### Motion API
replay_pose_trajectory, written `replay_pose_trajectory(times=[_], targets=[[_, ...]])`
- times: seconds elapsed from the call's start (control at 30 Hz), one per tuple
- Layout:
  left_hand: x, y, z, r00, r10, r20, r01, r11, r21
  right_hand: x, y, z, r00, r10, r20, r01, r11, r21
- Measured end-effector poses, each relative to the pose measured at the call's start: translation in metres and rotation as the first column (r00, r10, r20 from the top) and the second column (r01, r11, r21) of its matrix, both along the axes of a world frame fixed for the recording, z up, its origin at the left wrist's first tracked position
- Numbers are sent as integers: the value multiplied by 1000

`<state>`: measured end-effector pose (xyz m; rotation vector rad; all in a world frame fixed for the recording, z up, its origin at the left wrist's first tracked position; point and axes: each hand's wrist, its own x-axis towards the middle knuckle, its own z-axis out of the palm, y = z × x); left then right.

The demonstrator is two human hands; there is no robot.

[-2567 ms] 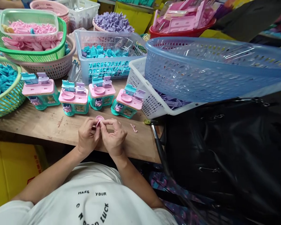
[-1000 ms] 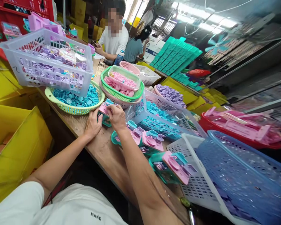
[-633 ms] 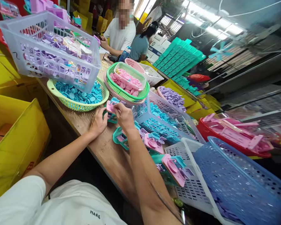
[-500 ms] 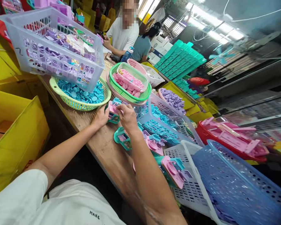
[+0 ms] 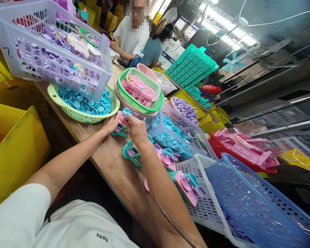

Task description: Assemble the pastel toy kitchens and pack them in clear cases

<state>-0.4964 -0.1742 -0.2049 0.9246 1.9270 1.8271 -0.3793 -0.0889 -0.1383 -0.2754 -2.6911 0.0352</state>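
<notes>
A small plastic toy [image 5: 121, 130], teal at the base with pink and light-blue parts on top, stands at the table's far side between my hands. My left hand [image 5: 112, 123] closes around its left side. From the right, my right hand [image 5: 136, 129] has its fingers pinched at the pink top; any small part between them is hidden. Another teal toy base [image 5: 131, 153] lies just below my right wrist. Along my right forearm are similar pink-and-teal toys [image 5: 166, 159], one [image 5: 187, 186] close to the white basket. A pink round piece [image 5: 146, 184] shows beside the forearm.
A green basket of blue discs [image 5: 85, 119] sits under a tilted clear crate [image 5: 67, 74]. Pink parts fill a green basket [image 5: 140, 103]; blue parts fill a clear basket [image 5: 170, 132]. White [image 5: 204, 210] and blue baskets [image 5: 258, 203] stand right. Two people sit across the table [image 5: 113, 168].
The whole view has shifted slightly, with things now a little further left. Both hands stay at the same toy, the right fingers still at its pink top.
</notes>
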Motion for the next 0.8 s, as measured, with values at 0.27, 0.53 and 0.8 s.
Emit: replay_pose_trajectory(times=[0.27,0.53,0.8], targets=[[1,-3,3,999,13,-31,-13,1000,-6,-4,-11,-6,999,-26,19,23,989,145],[1,-3,1,999,3,-38,-2,1000,28,7,-10,-8,996,-87,-28,82,986,-144],[-2,-4,6,998,12,-57,-11,1000,11,-6,-27,0,986,-94,137,86,994,60]])
